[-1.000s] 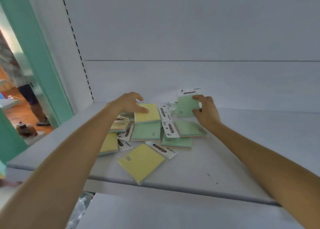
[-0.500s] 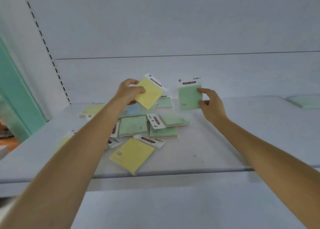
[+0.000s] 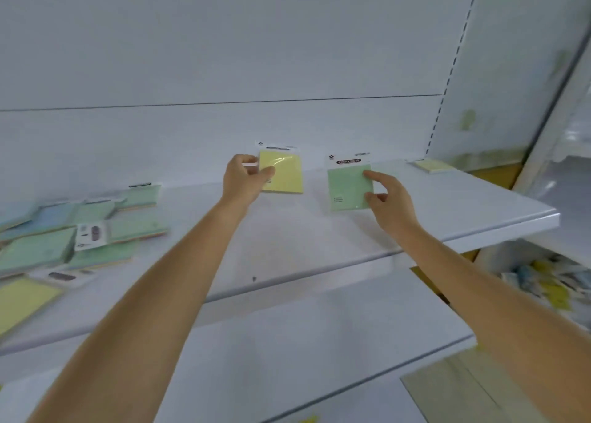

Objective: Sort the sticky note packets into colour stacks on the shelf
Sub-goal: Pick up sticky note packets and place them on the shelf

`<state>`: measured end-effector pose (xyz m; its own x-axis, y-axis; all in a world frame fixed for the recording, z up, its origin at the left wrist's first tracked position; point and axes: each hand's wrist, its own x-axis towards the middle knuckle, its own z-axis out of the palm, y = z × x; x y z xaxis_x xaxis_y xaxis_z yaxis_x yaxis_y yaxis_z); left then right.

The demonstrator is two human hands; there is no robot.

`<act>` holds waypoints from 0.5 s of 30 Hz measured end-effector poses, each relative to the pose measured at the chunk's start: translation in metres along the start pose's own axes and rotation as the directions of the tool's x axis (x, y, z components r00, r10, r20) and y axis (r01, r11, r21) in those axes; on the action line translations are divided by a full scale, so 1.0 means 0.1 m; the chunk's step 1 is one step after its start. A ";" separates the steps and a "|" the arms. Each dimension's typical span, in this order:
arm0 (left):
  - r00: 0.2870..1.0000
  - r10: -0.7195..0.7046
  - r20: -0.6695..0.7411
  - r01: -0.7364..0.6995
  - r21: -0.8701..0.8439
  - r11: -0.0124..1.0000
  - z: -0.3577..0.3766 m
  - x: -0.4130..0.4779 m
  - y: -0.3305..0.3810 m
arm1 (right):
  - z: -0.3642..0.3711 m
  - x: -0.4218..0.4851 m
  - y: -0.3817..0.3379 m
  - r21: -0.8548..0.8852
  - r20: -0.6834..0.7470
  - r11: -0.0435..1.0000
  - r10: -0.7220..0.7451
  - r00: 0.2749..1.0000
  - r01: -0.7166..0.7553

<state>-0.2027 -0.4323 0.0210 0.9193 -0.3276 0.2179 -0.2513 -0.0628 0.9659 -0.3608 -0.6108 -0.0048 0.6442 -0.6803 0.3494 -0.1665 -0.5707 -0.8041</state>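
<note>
Centre frame: left hand (image 3: 243,183) pinches yellow packet (image 3: 284,176), right hand (image 3: 390,199) green packet (image 3: 347,189).
Change: both off pile (image 3: 96,231), ready to stack.

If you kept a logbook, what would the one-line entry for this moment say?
left hand: holds yellow packet | right hand: holds green packet | both: over shelf, right of unsorted pile

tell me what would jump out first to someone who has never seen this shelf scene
The eye goes first to the two packets held side by side at mid-frame above the white shelf: the left hand pinches a yellow packet and the right hand holds a green packet. Next is the jumbled pile of green, blue and yellow packets at the shelf's left end. A lone pale packet lies flat at the far right rear.
</note>
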 end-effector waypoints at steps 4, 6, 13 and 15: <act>1.000 0.019 -0.002 -0.019 -0.003 1.000 0.86 -0.16 0.03 | -0.64 0.14 0.50 0.008 -0.020 0.999 0.042 0.999 -0.042; 1.000 0.030 -0.008 -0.029 0.022 0.999 1.16 -0.17 0.03 | -0.87 0.23 0.70 0.011 -0.019 0.998 0.060 0.998 -0.059; 0.994 -0.013 -0.109 0.020 0.066 0.998 1.75 0.02 0.02 | -1.13 0.74 1.04 0.006 0.022 0.995 0.099 0.995 -0.100; 0.989 -0.023 -0.143 0.033 0.069 0.997 1.83 0.11 0.01 | -1.09 0.92 1.05 0.018 0.043 0.996 0.087 0.995 -0.088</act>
<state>-0.2478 -0.6082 -0.0016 0.9588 -0.1880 0.2131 -0.2407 -0.1383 0.9607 -0.4001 -0.7835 -0.0051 0.6590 -0.7068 0.2572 -0.2090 -0.5006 -0.8401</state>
